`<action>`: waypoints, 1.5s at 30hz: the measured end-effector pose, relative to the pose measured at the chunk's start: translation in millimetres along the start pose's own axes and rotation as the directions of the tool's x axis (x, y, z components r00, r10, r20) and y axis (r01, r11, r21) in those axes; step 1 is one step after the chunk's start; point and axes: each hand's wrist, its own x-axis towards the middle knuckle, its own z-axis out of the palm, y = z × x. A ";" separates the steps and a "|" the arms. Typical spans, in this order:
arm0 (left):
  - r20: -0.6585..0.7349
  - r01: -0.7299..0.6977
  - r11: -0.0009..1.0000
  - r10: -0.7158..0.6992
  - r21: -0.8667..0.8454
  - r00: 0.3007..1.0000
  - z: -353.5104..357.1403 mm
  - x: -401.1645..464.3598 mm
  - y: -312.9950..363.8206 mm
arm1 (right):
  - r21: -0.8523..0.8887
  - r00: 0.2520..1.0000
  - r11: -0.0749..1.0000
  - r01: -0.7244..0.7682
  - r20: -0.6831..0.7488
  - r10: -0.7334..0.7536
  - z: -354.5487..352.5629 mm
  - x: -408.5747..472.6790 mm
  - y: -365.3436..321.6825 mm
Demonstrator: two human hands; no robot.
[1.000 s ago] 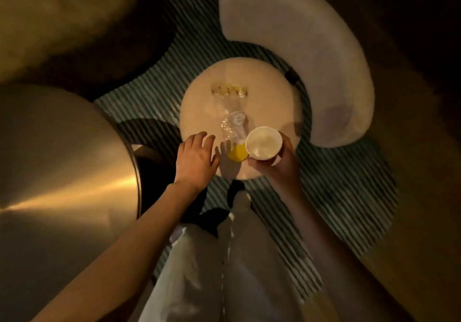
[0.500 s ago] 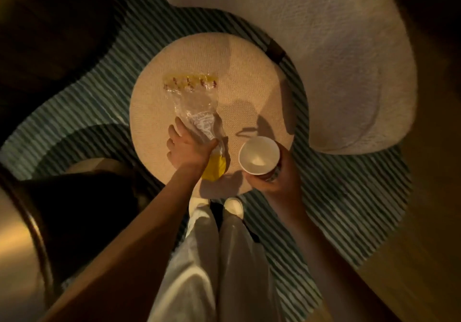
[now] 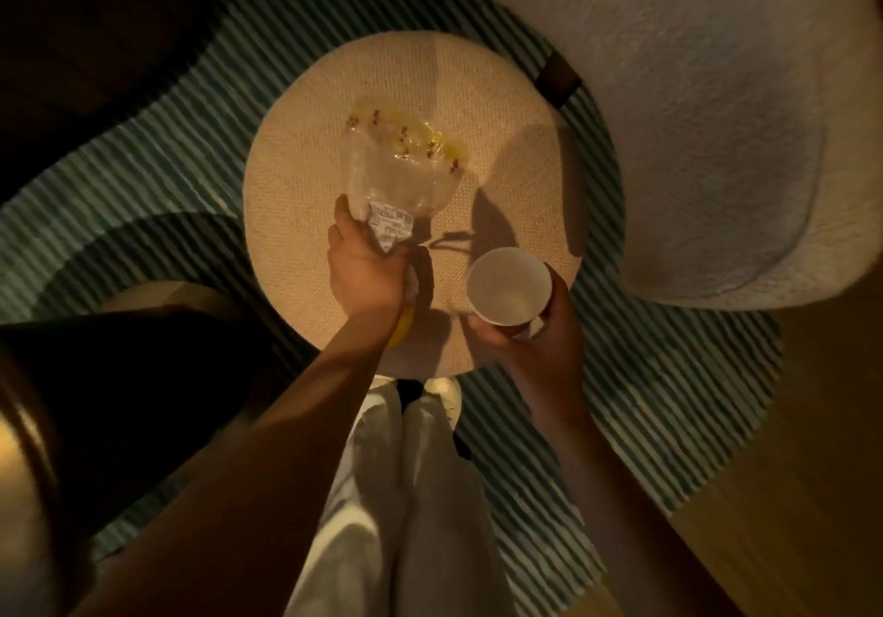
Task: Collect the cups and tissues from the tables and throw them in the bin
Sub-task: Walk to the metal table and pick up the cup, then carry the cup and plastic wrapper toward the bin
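So, head view: round woven counter (image 3: pixel 501 105) on a striped rug (image 3: pixel 669 377), pale curved seat (image 3: pixel 693 114) close on the far right, dark furniture (image 3: pixel 119 377) near left. Bare counter surface lies far and right of the hands; the near edge sits just beyond the person's shoes. Left hand (image 3: pixel 365 272), fingers curled round the near end of a clear plastic bag (image 3: pixel 396 172), crinkled, printed label by the grip, yellow strip at its far end, yellow bit under the wrist. Right hand (image 3: pixel 530 334), fingers wrapped round a white paper cup (image 3: pixel 509 286), upright, mouth open, looks empty, over the counter's near right edge.
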 end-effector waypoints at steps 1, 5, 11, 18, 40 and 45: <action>-0.026 -0.038 0.999 0.038 -0.015 0.999 -19.2 -3.0 3.7 | 0.012 1.000 1.000 0.005 -0.004 -0.005 -0.8 -1.4 -12.8; -0.058 -0.163 0.986 0.160 -0.044 0.985 -112.7 -25.0 21.9 | 0.045 0.992 0.993 0.113 0.046 -0.115 -4.6 -10.5 -75.3; -0.129 -0.178 0.984 0.175 -0.009 0.976 -239.1 -100.1 43.3 | 0.097 0.954 0.968 0.231 0.171 -0.245 -11.2 -40.5 -163.7; -0.335 -0.068 0.997 0.051 -0.041 0.941 -295.2 -223.5 46.4 | 0.120 0.814 0.940 0.320 0.472 -0.338 -37.2 -98.9 -214.1; -0.602 0.427 0.640 -0.761 -0.639 0.240 -323.4 -696.9 -173.3 | 0.339 -0.323 0.722 0.603 0.931 -0.168 4.5 -516.8 -149.9; -0.572 0.509 0.495 -0.820 -0.704 0.006 -329.1 -829.6 -234.6 | 0.414 -0.512 0.724 0.552 0.853 -0.099 -0.3 -661.6 -97.9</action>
